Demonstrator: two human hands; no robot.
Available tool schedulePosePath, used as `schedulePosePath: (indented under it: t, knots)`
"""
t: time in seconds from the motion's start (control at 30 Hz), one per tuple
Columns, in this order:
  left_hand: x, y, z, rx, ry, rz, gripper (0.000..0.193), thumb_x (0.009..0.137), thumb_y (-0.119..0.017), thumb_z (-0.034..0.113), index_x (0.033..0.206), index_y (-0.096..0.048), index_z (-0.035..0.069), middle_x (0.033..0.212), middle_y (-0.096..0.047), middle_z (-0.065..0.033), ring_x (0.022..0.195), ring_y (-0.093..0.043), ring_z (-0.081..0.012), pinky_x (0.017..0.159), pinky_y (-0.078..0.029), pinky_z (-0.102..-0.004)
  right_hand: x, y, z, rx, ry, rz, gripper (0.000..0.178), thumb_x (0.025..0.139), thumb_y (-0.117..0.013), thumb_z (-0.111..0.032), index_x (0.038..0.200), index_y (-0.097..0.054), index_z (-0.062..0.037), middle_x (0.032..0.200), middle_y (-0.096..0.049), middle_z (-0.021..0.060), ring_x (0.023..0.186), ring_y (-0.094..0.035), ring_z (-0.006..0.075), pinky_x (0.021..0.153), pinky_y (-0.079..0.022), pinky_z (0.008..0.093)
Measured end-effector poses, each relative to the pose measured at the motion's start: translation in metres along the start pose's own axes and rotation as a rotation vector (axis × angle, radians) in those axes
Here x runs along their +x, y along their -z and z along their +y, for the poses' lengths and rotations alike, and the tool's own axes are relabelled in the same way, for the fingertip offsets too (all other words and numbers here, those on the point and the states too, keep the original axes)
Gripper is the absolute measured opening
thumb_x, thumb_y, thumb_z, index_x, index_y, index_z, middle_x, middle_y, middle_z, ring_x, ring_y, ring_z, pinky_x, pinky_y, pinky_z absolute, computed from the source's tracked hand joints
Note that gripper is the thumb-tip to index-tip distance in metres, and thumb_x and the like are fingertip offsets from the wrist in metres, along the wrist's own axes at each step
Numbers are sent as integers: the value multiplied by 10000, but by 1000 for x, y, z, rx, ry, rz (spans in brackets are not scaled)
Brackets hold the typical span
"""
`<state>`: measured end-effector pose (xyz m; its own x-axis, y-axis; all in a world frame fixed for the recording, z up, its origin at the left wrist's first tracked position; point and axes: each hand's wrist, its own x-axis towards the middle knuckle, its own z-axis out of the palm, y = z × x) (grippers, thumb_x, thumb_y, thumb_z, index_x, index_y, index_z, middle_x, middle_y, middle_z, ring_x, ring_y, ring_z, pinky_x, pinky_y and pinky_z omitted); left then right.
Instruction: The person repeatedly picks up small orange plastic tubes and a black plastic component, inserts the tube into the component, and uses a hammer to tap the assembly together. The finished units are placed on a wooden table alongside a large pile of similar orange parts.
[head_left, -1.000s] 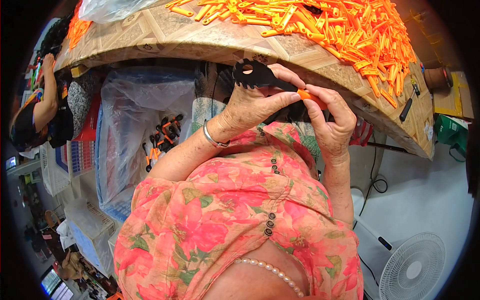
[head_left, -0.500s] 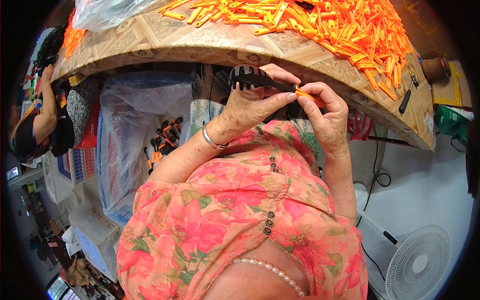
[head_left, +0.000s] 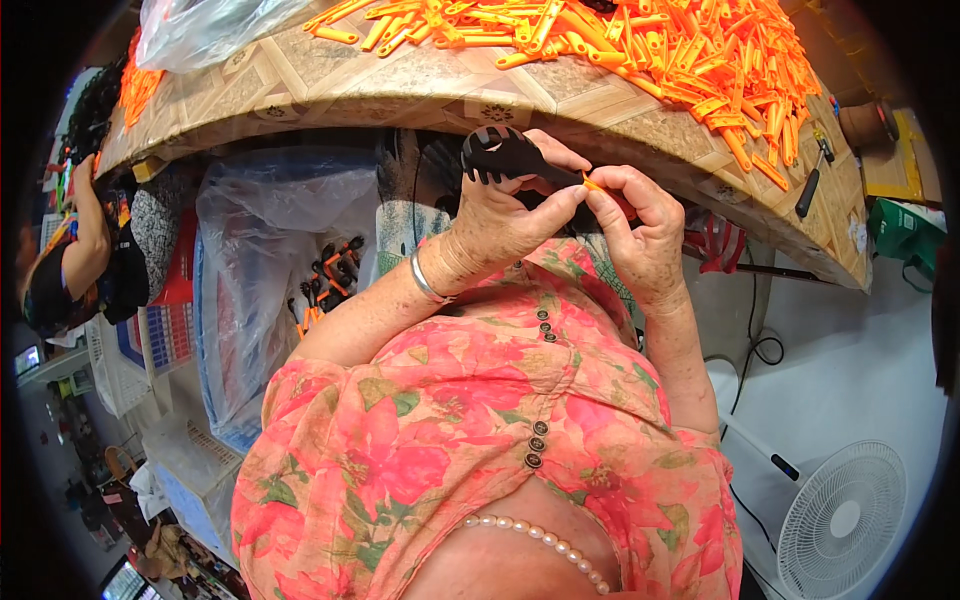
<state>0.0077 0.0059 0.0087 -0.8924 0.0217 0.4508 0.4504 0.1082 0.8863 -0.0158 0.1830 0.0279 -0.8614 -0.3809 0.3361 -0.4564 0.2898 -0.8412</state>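
Observation:
A black slotted spaghetti server [head_left: 503, 158] with toothed edges is gripped in my left hand [head_left: 500, 215], its head pointing left over my lap. Between thumb and fingers, my right hand [head_left: 640, 225] pinches an orange handle [head_left: 592, 184], mostly covered by my fingers. The handle's tip meets the neck of the server where both thumbs come close together. Both hands are just in front of the table edge. A heap of loose orange handles [head_left: 690, 60] covers the far right part of the table.
The patterned table [head_left: 420, 80] curves across the top. Left of my lap, a plastic-lined blue bin [head_left: 240, 300] holds several black-and-orange utensils [head_left: 335, 270]. A screwdriver-like tool [head_left: 812, 185] lies at the table's right. A white fan [head_left: 845, 520] stands lower right; a person [head_left: 80, 250] is at far left.
The server's head has rolled a little, so its broad face shows more. Less of the orange handle shows between my right fingers. The whole view has shifted slightly.

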Motion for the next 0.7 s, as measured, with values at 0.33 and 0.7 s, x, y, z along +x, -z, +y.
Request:
schedulePosePath:
  t: [0.33, 0.7]
  knots:
    - [13, 30, 21, -821, 584, -335, 568, 1039, -455, 409, 1347, -496, -67, 1093, -664, -212, 924, -697, -200, 805, -566, -248, 13, 30, 0, -489, 687, 192, 219, 783, -776, -147, 997, -728, -151, 1014, -729, -21, 927, -588, 187, 818, -478, 311]
    - [18, 16, 7, -605, 713, -214, 450, 958, -588, 99, 1371, -483, -46, 1031, -689, -135, 708, -640, -106, 621, -566, -221, 52, 27, 52, -677, 707, -55, 285, 790, -682, -119, 1074, -689, -93, 1115, -693, 49, 1042, -647, 250, 880, -544, 358]
